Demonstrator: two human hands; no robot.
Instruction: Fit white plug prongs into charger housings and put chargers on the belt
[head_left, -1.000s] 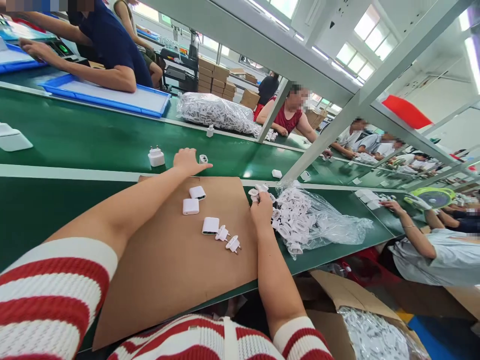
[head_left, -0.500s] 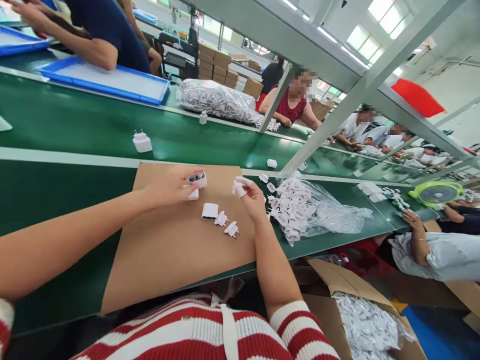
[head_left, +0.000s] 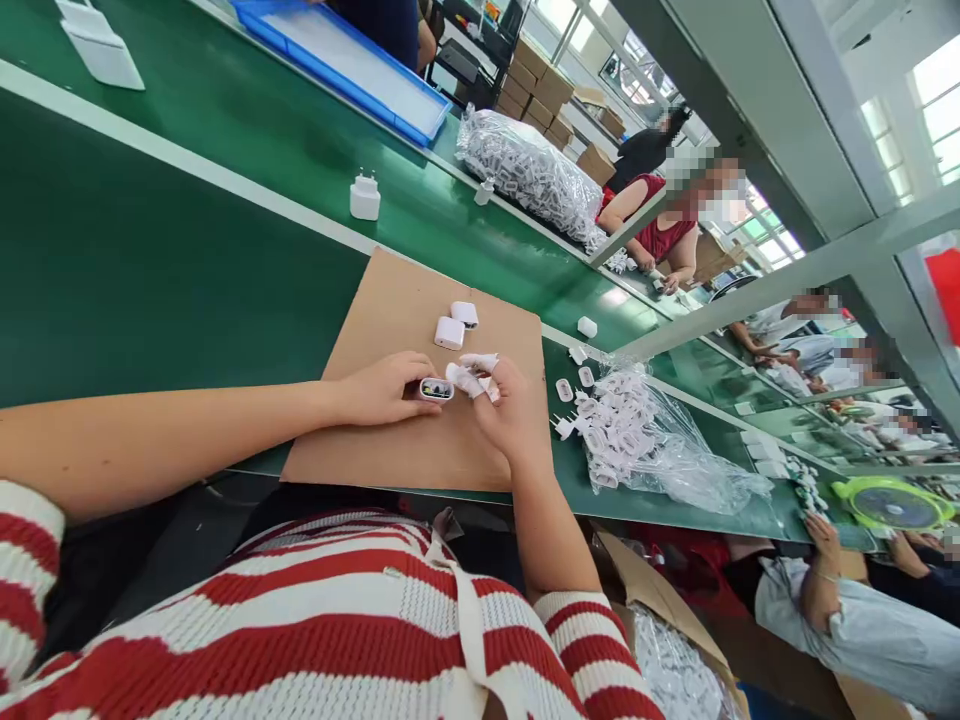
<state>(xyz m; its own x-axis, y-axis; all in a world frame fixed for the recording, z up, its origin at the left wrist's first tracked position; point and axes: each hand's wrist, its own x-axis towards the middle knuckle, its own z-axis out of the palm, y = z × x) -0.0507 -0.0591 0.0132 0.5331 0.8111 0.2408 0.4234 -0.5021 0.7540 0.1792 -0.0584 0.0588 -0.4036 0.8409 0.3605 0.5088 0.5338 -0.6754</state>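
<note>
My left hand is closed around a white charger housing, whose open end faces me and shows dark and metal parts inside. Close by on the right, my right hand has white covers on some fingertips. It pinches small white plug covers, mostly hidden by the fingers; how many I cannot tell. Both hands are above a brown cardboard sheet. Beyond them on the sheet lie two more housings, a near one and a far one.
To the right, a clear plastic bag spills white plug covers onto the green bench. A finished-looking charger stands on the green belt behind the cardboard. A metal post slants up at right. Co-workers sit along the line.
My left hand has left two housings at the back of the cardboard and now holds another, closer to my right hand. The loose plug covers no longer show on the sheet. The view has tilted.
</note>
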